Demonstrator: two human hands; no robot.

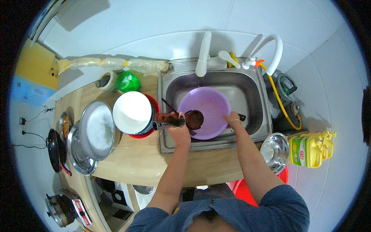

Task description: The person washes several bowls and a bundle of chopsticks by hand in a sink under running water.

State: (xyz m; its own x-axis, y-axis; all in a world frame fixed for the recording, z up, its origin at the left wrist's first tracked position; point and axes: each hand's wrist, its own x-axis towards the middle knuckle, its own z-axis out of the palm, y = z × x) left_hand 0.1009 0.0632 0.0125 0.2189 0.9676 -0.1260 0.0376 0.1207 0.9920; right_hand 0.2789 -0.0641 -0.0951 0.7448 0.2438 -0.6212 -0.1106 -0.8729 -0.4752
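A purple plastic basin (pixel 214 101) stands in the stainless steel sink (pixel 242 94). Over its left side, my left hand (pixel 180 130) is closed around a bundle of utensils, among them a brown ladle or spoon (pixel 194 119), a dark thin handle and a metal tube-like handle (pixel 161 126) pointing left. My right hand (pixel 232 118) grips the basin's right rim; a bracelet is on that wrist. Beside it a black handle (pixel 242 117) lies in the sink, its other end hidden.
Left of the sink stand stacked white bowls (pixel 132 111) in a red basin (pixel 156 105), a green ball-like object (pixel 128 81) and a large metal strainer (pixel 97 130). A white faucet (pixel 204 55) overhangs the sink. To the right are a metal bowl (pixel 275 153) and yellow detergent jugs (pixel 310 150).
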